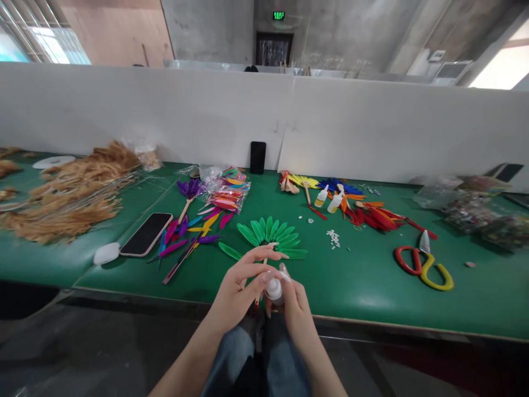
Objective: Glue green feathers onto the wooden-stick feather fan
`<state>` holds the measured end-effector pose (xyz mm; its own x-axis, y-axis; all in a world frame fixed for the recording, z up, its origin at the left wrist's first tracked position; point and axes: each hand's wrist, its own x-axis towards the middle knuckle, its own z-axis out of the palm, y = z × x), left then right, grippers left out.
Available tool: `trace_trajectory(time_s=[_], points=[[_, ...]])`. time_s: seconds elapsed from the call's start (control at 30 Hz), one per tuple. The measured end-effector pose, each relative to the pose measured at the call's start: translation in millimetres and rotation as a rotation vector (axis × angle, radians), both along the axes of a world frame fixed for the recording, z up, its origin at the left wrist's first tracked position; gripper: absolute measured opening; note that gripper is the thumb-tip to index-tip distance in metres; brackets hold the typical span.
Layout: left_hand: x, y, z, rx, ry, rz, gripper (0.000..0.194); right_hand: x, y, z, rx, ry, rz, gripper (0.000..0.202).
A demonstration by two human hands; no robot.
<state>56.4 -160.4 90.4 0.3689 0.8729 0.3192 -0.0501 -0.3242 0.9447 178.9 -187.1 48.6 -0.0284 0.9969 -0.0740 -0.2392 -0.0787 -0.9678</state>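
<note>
A small white bottle (274, 289) stands upright between my hands near the front edge of the table. My right hand (296, 303) is closed round its side. The thumb and a finger of my left hand (237, 281) are closed at its top; other fingers stretch out above. Just beyond my hands a fan of green feathers (285, 234) lies spread on the table. Its thin stick (257, 302) runs toward me, partly hidden by my left hand, with something dark red at the near end. Whether my left hand touches the stick I cannot tell.
Scissors (425, 262) with red and yellow handles, white beads (333, 239) and two small bottles (321, 196) are on the right. At left lie loose coloured feathers (176, 247), a phone (146, 234) and tan plumes (78, 187). A white partition (185, 116) borders the green table (363, 286).
</note>
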Motion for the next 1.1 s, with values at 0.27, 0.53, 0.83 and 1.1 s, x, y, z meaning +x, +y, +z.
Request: trace_trajectory(time_s=[0.27,0.53,0.83,1.1], points=[[-0.2,-0.1,-5.8,-0.093,-0.077,-0.144,0.022,0.8,-3.9,0.6,-0.155,0.087,0.074,0.056],[-2.0,1.0,-16.5,-0.24,-0.237,-0.021,0.017,9.9,-12.3,-1.4,0.047,0.094,0.374,0.045],[1.6,1.8,-18.3,-0.094,-0.09,0.184,0.016,5.4,-9.9,-8.0,0.179,-0.25,0.147,0.043],[1.1,2.9,-14.2,-0.207,-0.112,0.136,0.026,5.3,-6.9,3.8,0.166,-0.349,0.067,0.043]])
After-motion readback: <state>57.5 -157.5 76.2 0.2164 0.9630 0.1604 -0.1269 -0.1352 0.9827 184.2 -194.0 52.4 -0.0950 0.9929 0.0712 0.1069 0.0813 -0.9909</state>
